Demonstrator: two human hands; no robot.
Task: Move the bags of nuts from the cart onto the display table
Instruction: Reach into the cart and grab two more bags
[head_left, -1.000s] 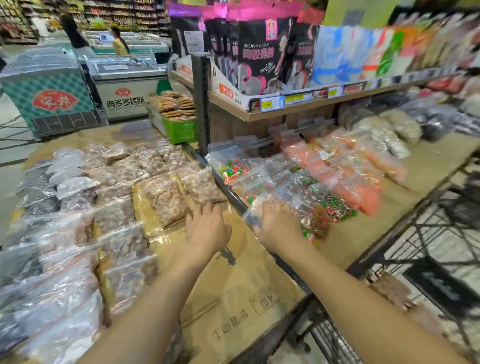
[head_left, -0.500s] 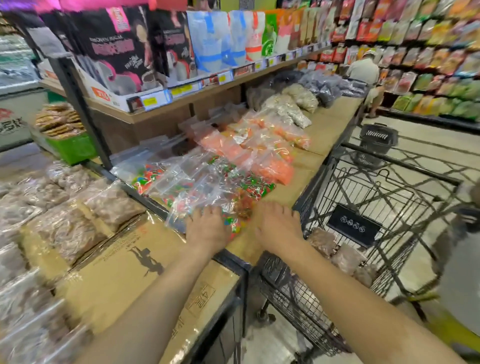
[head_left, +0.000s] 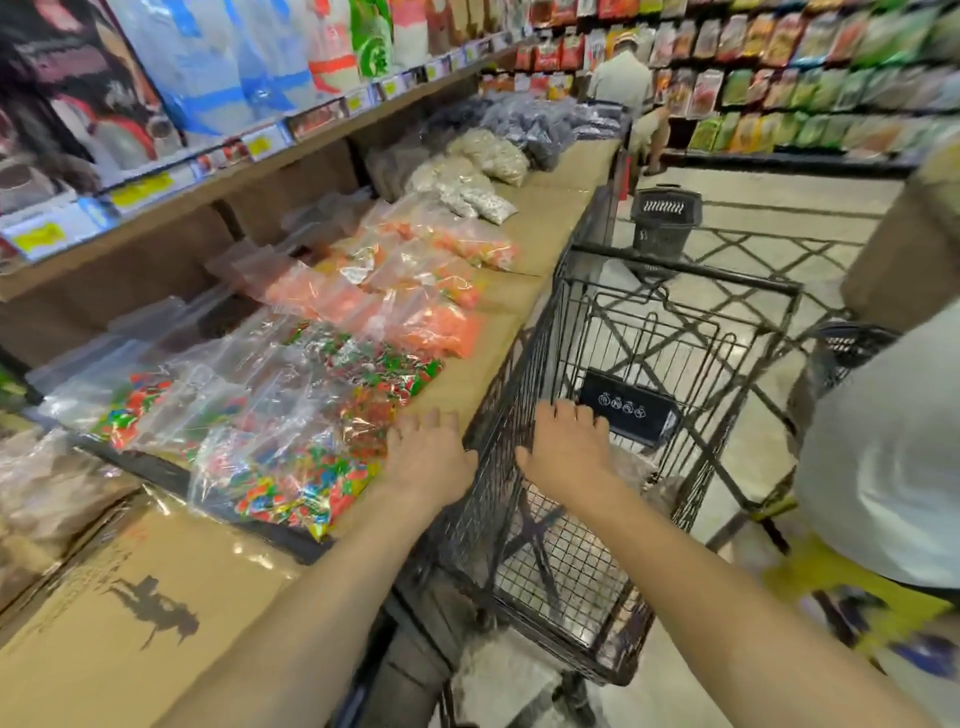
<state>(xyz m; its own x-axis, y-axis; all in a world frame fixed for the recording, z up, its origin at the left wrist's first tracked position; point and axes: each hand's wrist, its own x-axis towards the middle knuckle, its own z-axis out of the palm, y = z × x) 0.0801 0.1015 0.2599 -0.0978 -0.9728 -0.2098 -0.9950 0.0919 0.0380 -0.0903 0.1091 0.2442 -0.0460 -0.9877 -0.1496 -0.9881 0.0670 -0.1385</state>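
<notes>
Where cart (head_left: 675, 271) mesh blurs them, nut bags (head_left: 636, 467) lie half-hidden, 3 o'clock of splayed right hand (head_left: 566, 449); left hand (head_left: 428, 457) splayed over worktop (head_left: 467, 384).

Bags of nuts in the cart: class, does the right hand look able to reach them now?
Probably yes. The right hand is open over the cart, whose top is uncovered. The bags of nuts lie low in the basket just beyond it, with nothing between.
</notes>
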